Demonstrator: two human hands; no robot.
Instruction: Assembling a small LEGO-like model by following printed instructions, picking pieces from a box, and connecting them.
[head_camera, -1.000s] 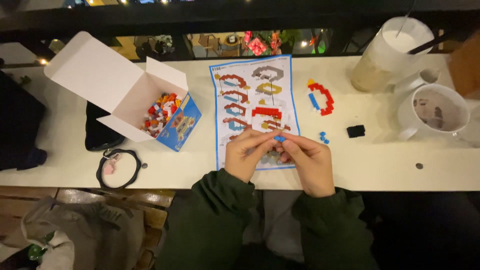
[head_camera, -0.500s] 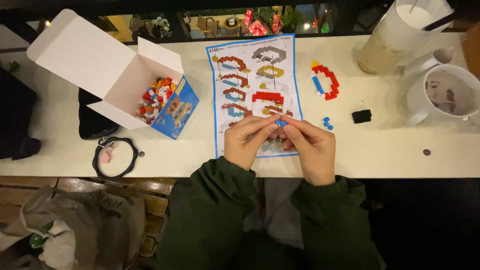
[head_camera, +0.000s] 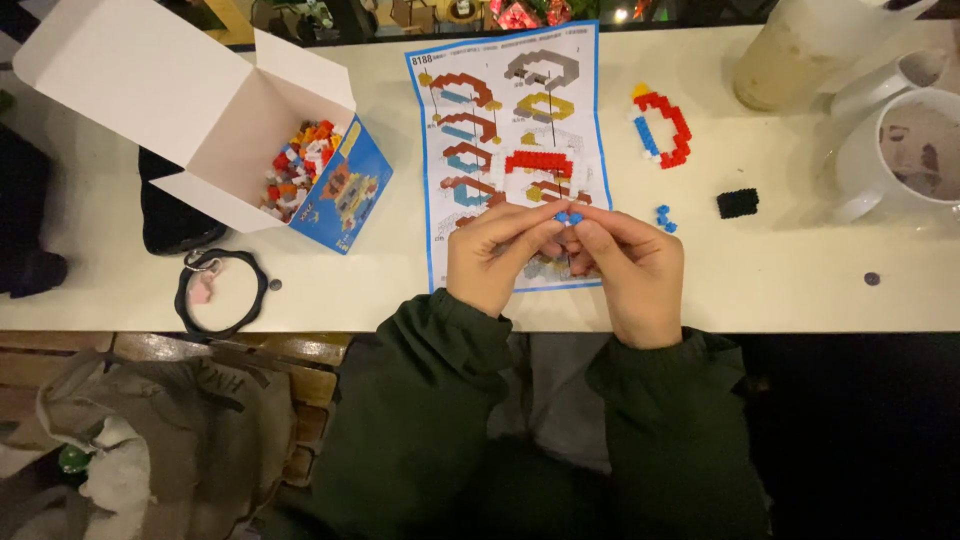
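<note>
Both hands meet over the lower edge of a printed paper instruction sheet with a blue border (head_camera: 510, 150), lying flat on the pale desk (head_camera: 780, 280). Left hand (head_camera: 497, 255) and right hand (head_camera: 630, 268) are each curled, fingertips pinched together on a few small blue plastic building bricks (head_camera: 568, 216), held just above the sheet. Sleeves are dark green.

On the sheet, just beyond the fingertips: a small red and white brick assembly (head_camera: 538, 165).

Right of the sheet, apart from it: a curved arc of red, blue and yellow bricks (head_camera: 662, 128) lying flat. Nearer the right hand, a pair of loose blue bricks (head_camera: 664, 217); further right, a small black brick block (head_camera: 738, 203).

Left of the sheet: an open white cardboard box with a blue printed side (head_camera: 250, 130), flaps up, holding a heap of mixed red, orange, white and blue bricks (head_camera: 298, 165). Below it, near the desk edge, a black ring-shaped object (head_camera: 220, 292).

Far right: a white ceramic mug (head_camera: 905, 155) with dark residue inside; behind it a tall pale drink cup (head_camera: 790, 55).
</note>
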